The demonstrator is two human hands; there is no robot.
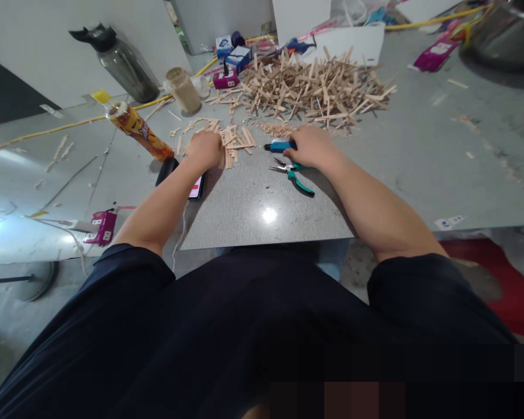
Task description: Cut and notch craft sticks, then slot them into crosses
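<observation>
My left hand (pixel 205 149) rests curled on the grey table (pixel 262 198), at the edge of a small group of short wooden sticks (pixel 236 141); I cannot see whether it holds any. My right hand (pixel 311 146) is closed round a blue tool (pixel 279 146) whose tip points left toward those sticks. Teal-handled pliers (pixel 293 174) lie on the table just below my right hand. A large heap of wooden sticks (pixel 318 87) is spread beyond both hands.
A phone (pixel 196 189) lies under my left forearm. An orange snack tube (pixel 137 129) lies on its side at left, near a dark water bottle (pixel 124 61) and a jar (pixel 183 88). Small boxes (pixel 233 58) and yellow cable (pixel 61 129) sit further back.
</observation>
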